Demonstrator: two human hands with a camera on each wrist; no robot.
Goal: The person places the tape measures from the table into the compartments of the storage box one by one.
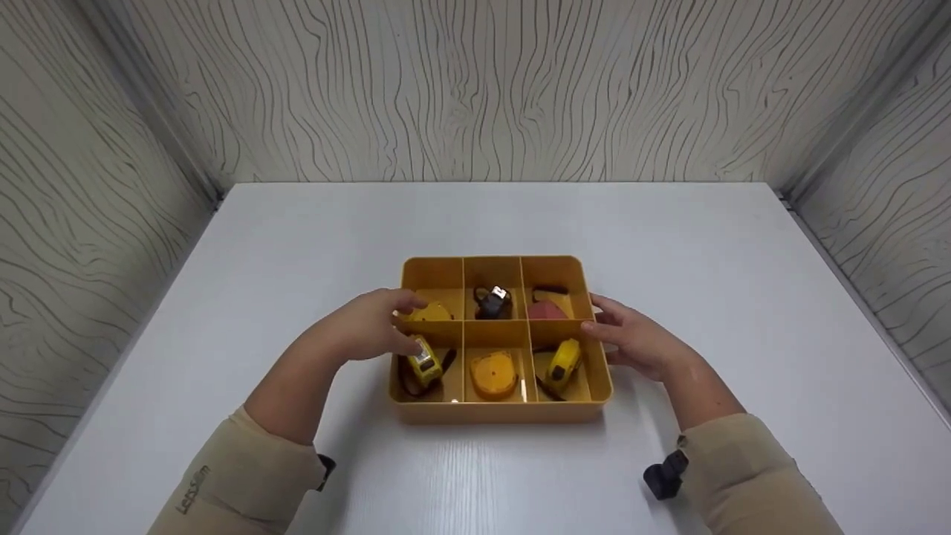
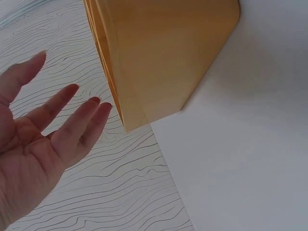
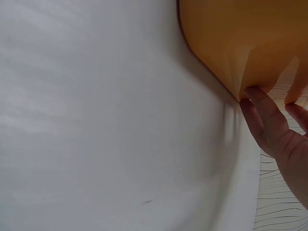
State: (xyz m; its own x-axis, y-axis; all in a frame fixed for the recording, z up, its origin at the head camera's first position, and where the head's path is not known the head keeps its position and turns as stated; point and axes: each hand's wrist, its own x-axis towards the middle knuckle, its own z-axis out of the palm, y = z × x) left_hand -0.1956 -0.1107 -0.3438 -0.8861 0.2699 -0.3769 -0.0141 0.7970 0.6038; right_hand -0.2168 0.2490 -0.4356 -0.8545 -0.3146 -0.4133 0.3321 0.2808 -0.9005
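Observation:
A yellow-orange box (image 1: 498,413) with six compartments sits on the white table. Over its left rim reaches my left hand (image 1: 371,323), its fingers spread and apart from the wall in the left wrist view; just below the thumb lies a yellow tape measure (image 1: 425,362) with a dark strap. My right hand (image 1: 645,343) touches the right wall from outside with extended fingers, the thumb at the rim. An orange tape measure (image 1: 493,374) lies front middle, another yellow tape measure (image 1: 564,361) front right. At the back are a yellow round case (image 1: 431,312), a black tape measure (image 1: 493,303) and a reddish case (image 1: 546,310).
The white table (image 1: 297,238) extends around the box on every side. Wood-grain patterned panels (image 1: 475,89) stand behind it and to the left and right. Dark wrist devices (image 1: 663,477) are strapped near both beige sleeves.

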